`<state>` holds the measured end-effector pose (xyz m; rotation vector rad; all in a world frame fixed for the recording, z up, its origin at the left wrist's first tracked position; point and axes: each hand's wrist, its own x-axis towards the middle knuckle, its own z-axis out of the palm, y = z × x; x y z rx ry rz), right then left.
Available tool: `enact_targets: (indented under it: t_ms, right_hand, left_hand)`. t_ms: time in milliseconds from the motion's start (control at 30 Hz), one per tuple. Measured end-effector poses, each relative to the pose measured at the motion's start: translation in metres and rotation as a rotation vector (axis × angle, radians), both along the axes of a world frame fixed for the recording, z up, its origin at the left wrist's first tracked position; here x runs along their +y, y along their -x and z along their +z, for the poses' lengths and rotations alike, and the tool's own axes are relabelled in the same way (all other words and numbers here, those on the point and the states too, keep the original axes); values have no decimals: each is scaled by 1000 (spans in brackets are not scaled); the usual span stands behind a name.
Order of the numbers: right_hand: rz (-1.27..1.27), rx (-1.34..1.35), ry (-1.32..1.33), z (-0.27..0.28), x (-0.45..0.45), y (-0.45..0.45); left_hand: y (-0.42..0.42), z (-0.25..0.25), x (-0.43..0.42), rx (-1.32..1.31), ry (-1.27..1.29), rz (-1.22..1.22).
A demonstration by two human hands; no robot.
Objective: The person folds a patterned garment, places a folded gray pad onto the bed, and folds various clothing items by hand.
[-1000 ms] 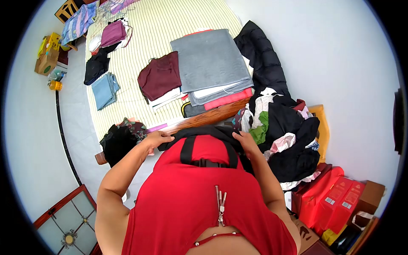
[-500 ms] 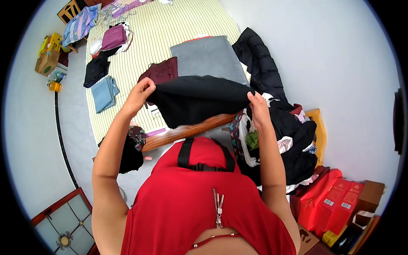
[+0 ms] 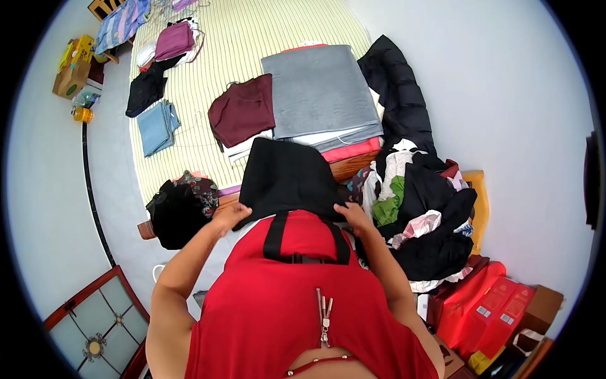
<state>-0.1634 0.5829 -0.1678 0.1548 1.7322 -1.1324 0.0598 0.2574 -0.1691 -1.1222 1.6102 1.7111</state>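
A piece of black clothing (image 3: 287, 174) is spread out in front of my body, its far end over the bed's wooden edge. My left hand (image 3: 232, 216) pinches its near left corner, and my right hand (image 3: 355, 218) grips the near right corner. Just beyond it lies a folded maroon garment (image 3: 243, 110) on the bed. To the right of that rests a folded grey blanket-like cloth (image 3: 322, 91). Which kind of garment the black one is, I cannot tell.
A heap of mixed clothes (image 3: 429, 208) stands at the right, near red bags (image 3: 470, 306). Black clothing (image 3: 177, 215) hangs at the bed's left corner. Folded blue cloth (image 3: 158, 128) and purple clothing (image 3: 175, 41) lie on the striped bed (image 3: 227, 38). A black puffer jacket (image 3: 398, 91) lies along the wall.
Both hands have come down and closer to my body, still holding the black clothing. It was stretched sideways in the air and now hangs lower, uncovering the maroon garment and grey cloth.
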Motion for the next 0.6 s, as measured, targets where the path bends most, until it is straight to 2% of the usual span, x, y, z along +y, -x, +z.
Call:
enact_targets:
  t_ms: [67,167,200,267,300,333,367,433,500,600]
  right_hand:
    - [46,-170,24,-17,6,-8]
    - [32,-207,65,-21,1,-14]
    - [34,-129,16,-11,-7,-14]
    - [45,27,-82,26,-32,-8]
    - [11,36,-43,32,-38,-2]
    - [-24,46,-3,37,-43,4]
    - [-60,57,38,42,-51,11]
    - [-85,39,139,51,-67,29]
    - [-53,46,285,41,-73,53]
    - [-56,215,261,78,-113,81]
  left_hand:
    - [-8,-6,11,-82,-5,-57]
    - [-6,-13,5,-194,-101,-57]
    - [-5,-17,-1,-204,-151,-46]
    - [-9,-40,-14,-107,-104,-139]
    - [-8,-46,-20,-57,-78,-184]
    - [-4,-46,-24,64,-27,-85]
    - [22,-1,-24,-218,122,-31]
    - [36,-1,-46,60,-100,73]
    - [59,12,-68,184,-37,94]
    - [102,33,-108,434,221,160]
